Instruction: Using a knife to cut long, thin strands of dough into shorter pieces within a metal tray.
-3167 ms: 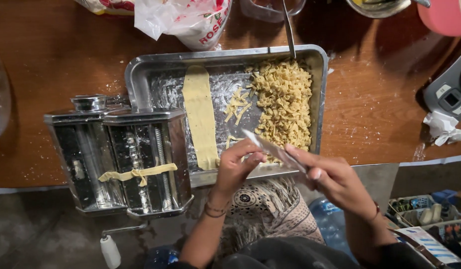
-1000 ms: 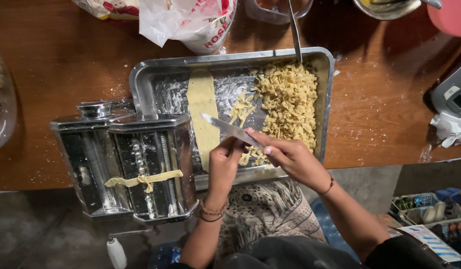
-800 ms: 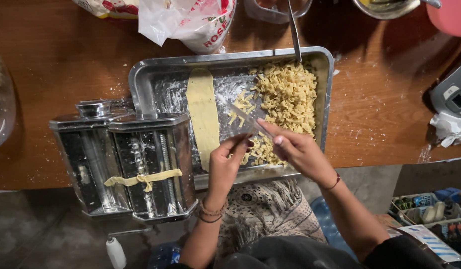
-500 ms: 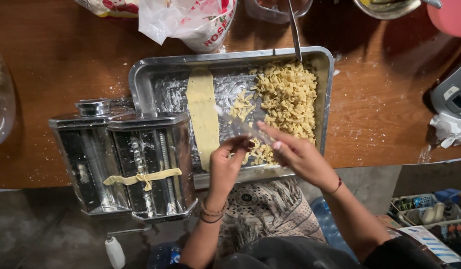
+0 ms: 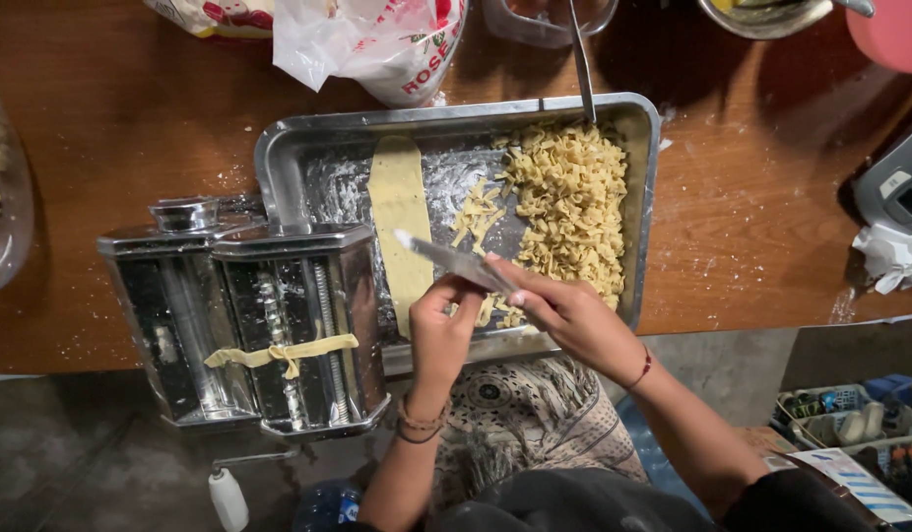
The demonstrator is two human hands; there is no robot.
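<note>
While right hand (image 5: 574, 315) grips a knife (image 5: 456, 261) by the handle — blade tip points left, over the dough strip (image 5: 399, 222) — left hand (image 5: 441, 330) sits just under the blade, fingers (image 5: 454, 296) pinched at its underside; can't tell what they pinch. Both over near edge of metal tray (image 5: 289, 167) on wooden bench (image 5: 131, 128). Cut pasta pile (image 5: 569, 202) fills tray's right side. Pasta machine (image 5: 249, 315) w/ dough ribbon stands left of tray, touching it.

Seeing warm, dim overhead light; glare on the metal tray (image 5: 289, 167) just above my grip, knife blade (image 5: 456, 261) motion-blurred, floor below dark, slight edge distortion.
</note>
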